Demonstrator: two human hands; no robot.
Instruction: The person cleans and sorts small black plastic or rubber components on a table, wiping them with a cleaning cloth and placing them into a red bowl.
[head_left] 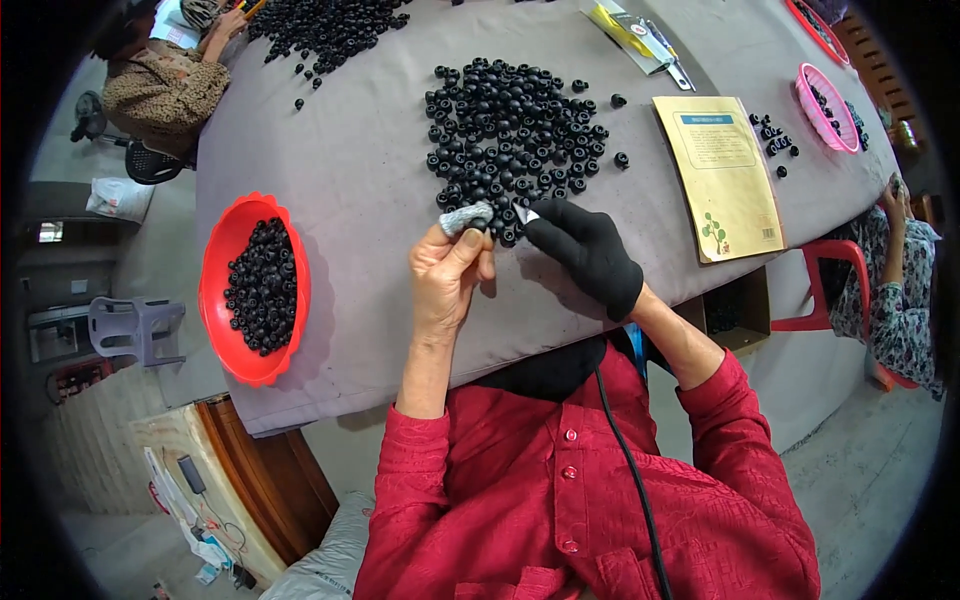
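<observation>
My left hand [447, 272], bare apart from a grey wrap on its index finger, pinches a small round black part between thumb and fingertips. Facing it, my right hand [592, 256] wears a black glove with its fingers closed. A short pointed metal blade [525, 212] sticks out from the gloved fingertips toward the left hand; its handle is hidden in the grip. Both hands meet at the near edge of a heap of small black hollow parts [510, 130] on the grey cloth-covered table [370, 180].
A red scalloped basin [211, 300] with black parts stands left. To the right lie a yellow booklet [722, 185], a packaged cutter [640, 40] and a pink basket [806, 98]. Two people sit at the far left and right. A cardboard box [745, 335] is below the right edge.
</observation>
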